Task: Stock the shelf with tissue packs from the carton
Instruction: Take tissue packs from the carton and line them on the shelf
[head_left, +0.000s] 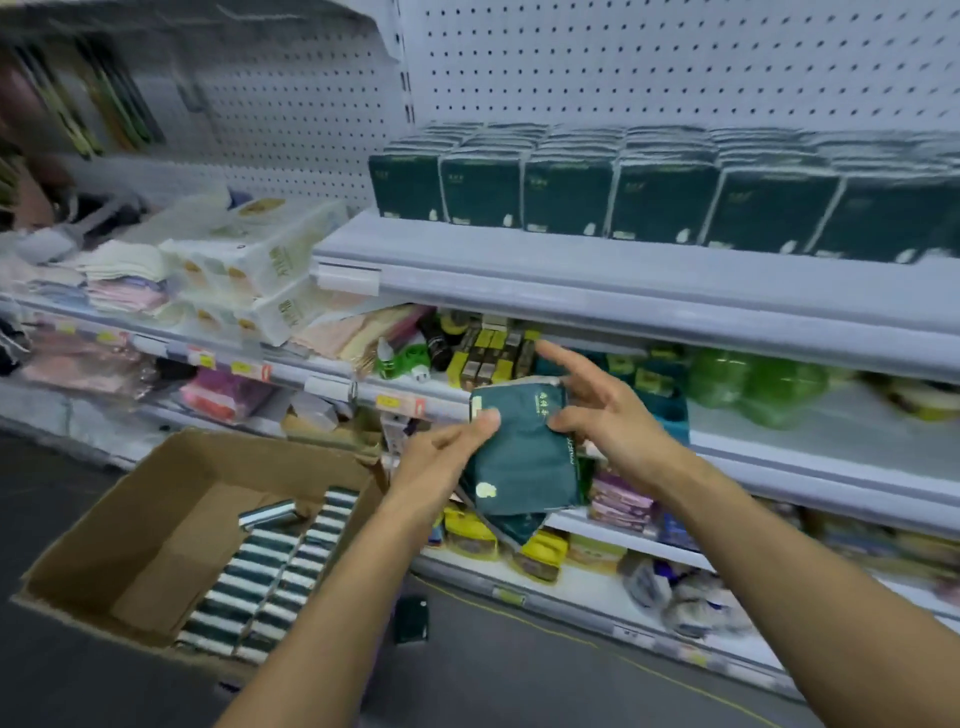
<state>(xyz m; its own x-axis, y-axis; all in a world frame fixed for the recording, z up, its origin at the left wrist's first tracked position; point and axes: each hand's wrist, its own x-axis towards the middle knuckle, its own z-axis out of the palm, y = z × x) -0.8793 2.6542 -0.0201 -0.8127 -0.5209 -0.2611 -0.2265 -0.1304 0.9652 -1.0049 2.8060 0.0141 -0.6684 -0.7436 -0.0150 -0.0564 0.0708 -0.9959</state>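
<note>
Both forearms are reaching up from the bottom edge, and the hands are meeting at centre frame on a dark green tissue pack (519, 452). Left hand (441, 457) is pinching the pack's left edge, thumb pressing on its face — fingers curling behind. Right hand (608, 415) is gripping the right edge with its thumb while the index finger is sticking out straight toward 11 o'clock. A second green pack seems to be hanging under the first, though blur is hiding the detail. Down at 8 o'clock the carton (156, 499) is sitting open on the floor, rows of packs standing on edge inside. Up at 1 o'clock the shelf (571, 270) is carrying a line of matching green packs (654, 202) — upright, side by side.
</note>
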